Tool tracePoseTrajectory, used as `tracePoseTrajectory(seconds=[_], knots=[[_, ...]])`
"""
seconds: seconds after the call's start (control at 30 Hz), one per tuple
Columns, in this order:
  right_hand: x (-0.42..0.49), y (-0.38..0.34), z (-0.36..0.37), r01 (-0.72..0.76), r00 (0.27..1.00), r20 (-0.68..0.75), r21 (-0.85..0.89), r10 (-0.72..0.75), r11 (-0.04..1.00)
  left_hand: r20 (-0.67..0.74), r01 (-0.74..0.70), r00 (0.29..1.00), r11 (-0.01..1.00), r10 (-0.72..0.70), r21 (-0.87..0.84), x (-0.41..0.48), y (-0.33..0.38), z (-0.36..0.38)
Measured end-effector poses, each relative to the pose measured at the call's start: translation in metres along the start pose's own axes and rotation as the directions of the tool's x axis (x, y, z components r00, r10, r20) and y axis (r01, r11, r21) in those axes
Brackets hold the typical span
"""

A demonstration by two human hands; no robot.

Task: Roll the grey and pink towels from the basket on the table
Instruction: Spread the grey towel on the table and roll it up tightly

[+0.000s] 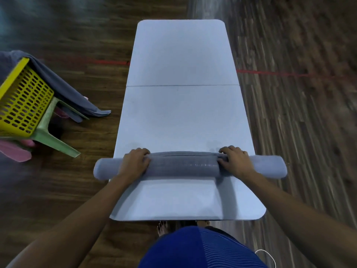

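A grey towel [183, 165] lies rolled into a long tube across the near part of the white table [181, 117], both ends sticking out past the table's sides. My left hand [136, 161] grips the roll left of its middle, fingers curled over the top. My right hand [234, 161] grips it right of the middle the same way. A yellow basket [23, 101] stands on a green stool at the left, with a dark grey towel [63, 86] draped over its rim and a pink towel [15, 151] hanging below it.
The green stool [52, 138] stands on the wooden floor left of the table. A red tape line [270, 73] crosses the floor behind. My bare feet [164, 228] show under the table's near edge. A white cable [268, 256] lies at the bottom right.
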State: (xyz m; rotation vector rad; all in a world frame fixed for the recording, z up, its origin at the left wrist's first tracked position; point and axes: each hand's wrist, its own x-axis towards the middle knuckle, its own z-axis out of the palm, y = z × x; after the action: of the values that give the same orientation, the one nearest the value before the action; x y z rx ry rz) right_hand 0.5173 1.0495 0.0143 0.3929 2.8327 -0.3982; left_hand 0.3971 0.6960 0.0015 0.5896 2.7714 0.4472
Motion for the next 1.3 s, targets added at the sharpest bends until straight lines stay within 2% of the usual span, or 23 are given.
tracePoseTrajectory(seconds=[0.07,0.13,0.23,0.3,0.37,0.4,0.47,0.5,0.53,0.6,0.67,0.77,0.87,0.97,1.07,1.2,1.3], knots=[[-0.002,0.0,0.006,0.057,0.997,-0.051,0.076,-0.053,0.996,-0.075,-0.073,0.994,0.997,0.074,0.027,-0.001,0.0,0.006],[-0.004,0.002,0.008,0.111,0.993,0.017,0.091,-0.113,0.99,0.002,-0.136,0.991,0.987,0.137,0.09,-0.004,-0.002,0.01],[-0.007,0.006,0.01,0.157,0.976,0.149,0.009,-0.157,0.988,0.182,-0.187,0.971,0.966,0.155,0.178,-0.013,-0.004,0.014],[-0.008,0.006,0.011,0.155,0.976,0.162,-0.033,-0.148,0.987,0.184,-0.198,0.968,0.967,0.168,0.161,-0.014,-0.001,0.014],[-0.006,0.001,0.004,0.132,0.976,0.178,-0.024,-0.125,0.991,0.227,-0.136,0.968,0.986,0.111,0.099,-0.01,0.005,0.005],[-0.003,-0.001,-0.002,0.113,0.968,0.227,-0.007,-0.108,0.994,0.303,-0.082,0.951,0.994,0.058,0.067,-0.007,0.006,-0.001],[0.005,-0.006,-0.012,0.065,0.919,0.389,0.003,-0.061,0.998,0.476,0.03,0.879,0.999,-0.018,-0.017,-0.002,0.005,-0.01],[0.009,-0.006,-0.014,0.057,0.909,0.415,-0.009,-0.048,0.998,0.502,0.067,0.864,0.996,-0.03,-0.056,0.0,0.003,-0.012],[0.012,-0.003,-0.014,0.054,0.924,0.38,-0.031,-0.038,0.998,0.466,0.082,0.884,0.994,-0.036,-0.078,0.0,0.002,-0.013],[0.014,0.005,-0.009,0.035,0.982,0.19,-0.054,-0.024,0.998,0.257,0.071,0.965,0.996,-0.055,-0.056,0.001,-0.002,-0.008],[0.01,0.013,-0.004,0.079,0.991,0.107,-0.009,-0.078,0.997,0.146,-0.006,0.989,1.0,0.007,-0.002,-0.002,-0.005,-0.002],[0.0,0.022,0.004,0.24,0.955,0.196,-0.083,-0.221,0.967,0.237,-0.22,0.955,0.963,0.18,0.155,-0.016,-0.014,0.009],[-0.001,0.028,0.015,0.272,0.958,0.163,-0.243,-0.237,0.931,0.199,-0.29,0.952,0.901,0.235,0.322,-0.025,-0.023,0.025],[0.013,0.025,0.021,0.23,0.973,0.082,-0.304,-0.215,0.924,0.167,-0.241,0.966,0.914,0.195,0.325,-0.01,-0.022,0.027],[0.043,0.018,0.012,0.148,0.989,0.056,-0.292,-0.138,0.945,0.11,-0.143,0.987,0.941,0.114,0.307,0.022,-0.017,0.017],[0.072,0.005,0.005,0.022,0.999,0.037,-0.246,-0.013,0.969,0.036,0.03,0.998,0.951,-0.043,0.307,0.049,0.001,0.017],[0.061,-0.008,0.013,-0.116,0.993,-0.01,-0.185,0.116,0.976,-0.005,0.205,0.978,0.948,-0.211,0.243,0.041,0.028,0.027]])
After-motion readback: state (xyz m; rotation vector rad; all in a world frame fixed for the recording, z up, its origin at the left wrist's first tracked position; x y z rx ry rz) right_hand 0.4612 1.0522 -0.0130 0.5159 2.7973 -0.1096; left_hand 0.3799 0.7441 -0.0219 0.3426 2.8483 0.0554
